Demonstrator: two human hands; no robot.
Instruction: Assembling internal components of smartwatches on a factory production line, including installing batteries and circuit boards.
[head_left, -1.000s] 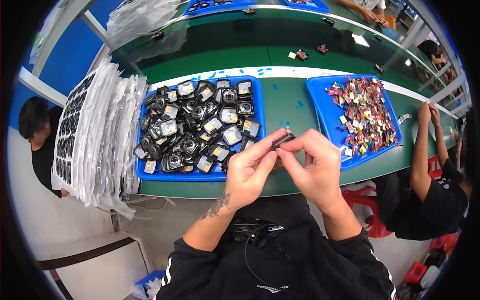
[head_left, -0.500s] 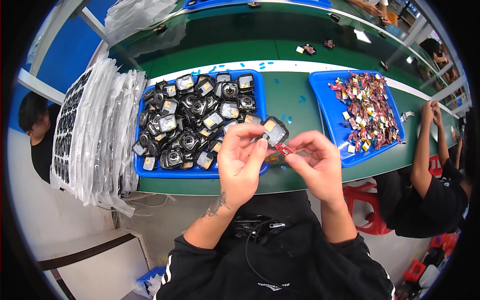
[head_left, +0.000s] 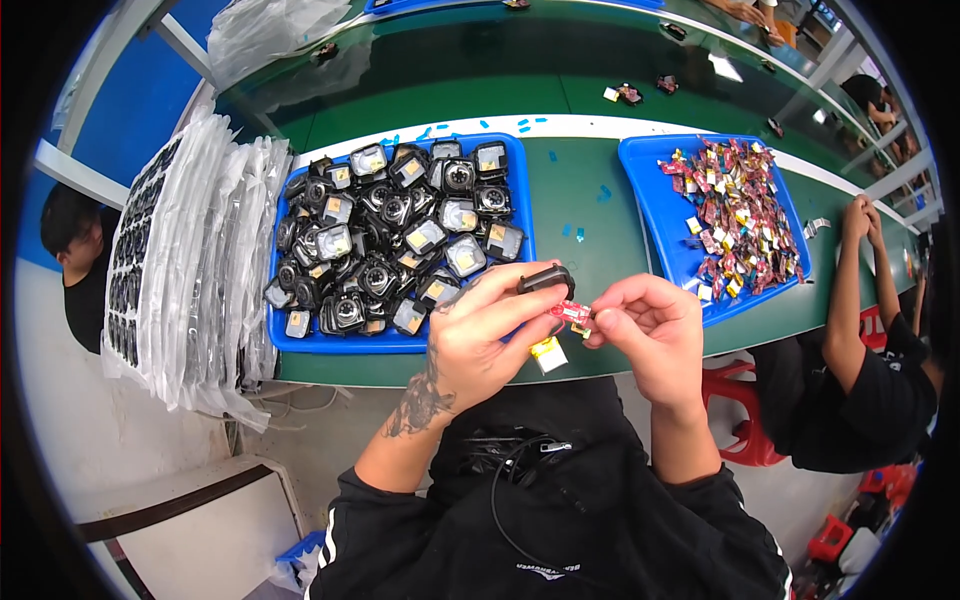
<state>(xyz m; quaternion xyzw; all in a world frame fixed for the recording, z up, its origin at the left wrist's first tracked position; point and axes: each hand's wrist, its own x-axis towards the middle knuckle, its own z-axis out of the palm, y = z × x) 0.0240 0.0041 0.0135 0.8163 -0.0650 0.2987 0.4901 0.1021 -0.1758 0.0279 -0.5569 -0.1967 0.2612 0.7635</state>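
Observation:
My left hand (head_left: 485,335) is closed around a black watch case (head_left: 547,281), which is turned on its side above the table edge. Against the case lies a small red circuit board (head_left: 572,313), and my right hand (head_left: 650,335) pinches its right end between thumb and fingers. Below the board hangs a small white battery with yellow tape (head_left: 549,356), just under my left fingertips. Whether the board touches the inside of the case is hidden by my left fingers.
At left, a blue tray (head_left: 400,346) is heaped with black watch cases. A second blue tray (head_left: 665,215) at right holds many red boards. Wrapped sheets (head_left: 190,270) stand beyond the left tray. A conveyor belt (head_left: 480,85) carries scattered parts; a co-worker (head_left: 860,370) sits at right.
My left hand has rolled over, tipping the watch case from inside-up to edge-on. The red board has stayed close to it, and the battery now shows below. Parts on the belt have shifted right.

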